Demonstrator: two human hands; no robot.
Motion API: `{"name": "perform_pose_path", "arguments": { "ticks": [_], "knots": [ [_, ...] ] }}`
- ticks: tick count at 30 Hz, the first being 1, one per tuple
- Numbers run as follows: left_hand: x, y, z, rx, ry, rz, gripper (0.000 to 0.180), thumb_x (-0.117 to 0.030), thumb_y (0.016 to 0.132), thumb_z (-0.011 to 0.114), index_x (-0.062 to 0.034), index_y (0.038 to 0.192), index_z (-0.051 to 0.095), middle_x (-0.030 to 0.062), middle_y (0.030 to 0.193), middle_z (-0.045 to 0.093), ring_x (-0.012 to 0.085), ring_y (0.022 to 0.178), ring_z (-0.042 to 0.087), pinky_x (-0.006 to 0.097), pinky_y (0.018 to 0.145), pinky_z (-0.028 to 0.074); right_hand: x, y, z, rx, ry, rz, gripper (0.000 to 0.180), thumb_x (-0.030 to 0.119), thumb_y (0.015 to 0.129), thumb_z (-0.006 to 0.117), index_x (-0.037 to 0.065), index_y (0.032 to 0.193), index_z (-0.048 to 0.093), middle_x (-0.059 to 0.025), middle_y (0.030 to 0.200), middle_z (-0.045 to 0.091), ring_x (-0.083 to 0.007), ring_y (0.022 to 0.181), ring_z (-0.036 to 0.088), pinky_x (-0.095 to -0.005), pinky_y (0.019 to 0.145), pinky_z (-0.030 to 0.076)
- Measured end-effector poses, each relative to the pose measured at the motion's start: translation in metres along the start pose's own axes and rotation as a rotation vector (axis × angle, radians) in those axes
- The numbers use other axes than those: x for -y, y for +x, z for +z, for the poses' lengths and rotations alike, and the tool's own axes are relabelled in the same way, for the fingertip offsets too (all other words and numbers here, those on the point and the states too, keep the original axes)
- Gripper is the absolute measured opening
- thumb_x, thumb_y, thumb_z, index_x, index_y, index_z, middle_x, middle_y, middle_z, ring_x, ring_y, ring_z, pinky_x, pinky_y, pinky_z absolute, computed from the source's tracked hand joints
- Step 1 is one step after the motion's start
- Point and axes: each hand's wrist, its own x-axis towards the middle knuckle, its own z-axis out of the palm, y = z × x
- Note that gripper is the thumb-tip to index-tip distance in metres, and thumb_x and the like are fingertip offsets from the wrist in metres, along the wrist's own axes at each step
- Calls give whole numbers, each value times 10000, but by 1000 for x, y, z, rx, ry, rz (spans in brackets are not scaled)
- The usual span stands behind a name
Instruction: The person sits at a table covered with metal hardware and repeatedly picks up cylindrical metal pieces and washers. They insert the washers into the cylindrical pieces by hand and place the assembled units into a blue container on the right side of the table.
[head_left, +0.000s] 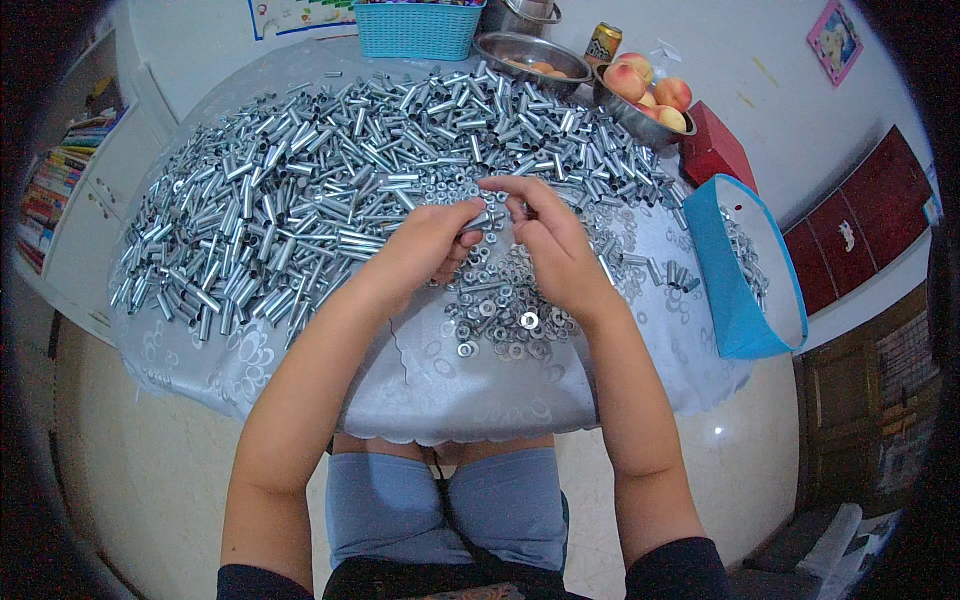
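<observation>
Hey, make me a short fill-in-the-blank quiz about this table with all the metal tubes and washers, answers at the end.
1. The left hand and right hand meet above a small pile of flat metal ____.
2. The heap of short metal tubes lies mostly to the person's ____.
3. The metal bowl at the far right of the table holds ____.
4. The open bag at the table's right edge is ____ outside.

Answers: washers; left; peaches; blue

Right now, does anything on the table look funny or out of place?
Yes. Bowls of peaches and a drink can sit right against the big heap of metal tubes, food touching hardware. Nothing looks spilled or broken.
</observation>
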Motion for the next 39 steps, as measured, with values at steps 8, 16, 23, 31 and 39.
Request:
{"name": "perform_pose_path", "arguments": {
  "ticks": [8,16,23,31,39],
  "knots": [
    [2,4,-2,29,-74,13,367,-385,863,444,-129,600,439,-77,483,306,59,413,230,226,410,191,-15,-1,10,-83,-19,32,366,71,887,356,12,1245,407,-9,754,416,-86,649,396,-220,622,369],
    [4,4,-5,25,-67,19,365,-389,865,441,-129,609,439,-81,492,320,53,415,247,220,406,198,-5,-1,5,-65,-70,39,410,133,931,341,-15,1306,267,-126,992,553,-172,923,529,-290,840,397],
    [1,0,0,31,-45,23,372,-434,861,441,-152,618,423,-82,510,329,51,431,250,223,419,184,-9,-2,14,10,79,-62,328,166,937,332,-16,1201,264,-195,1202,489,-275,1107,483,-327,942,341],
    [3,2,-5,93,-146,38,370,-399,870,458,-129,618,434,-75,493,314,47,410,240,209,397,184,-8,0,20,-33,274,-10,259,143,899,448,2,1107,384,-173,1206,496,-238,1105,488,-321,911,372],
    [3,2,-2,55,-87,56,437,-472,861,461,-125,594,457,-70,489,325,66,406,255,222,398,206,-2,2,0,-60,-49,209,255,168,797,619,23,992,542,-69,917,570,-119,785,515,-246,697,421]
  ]
}}
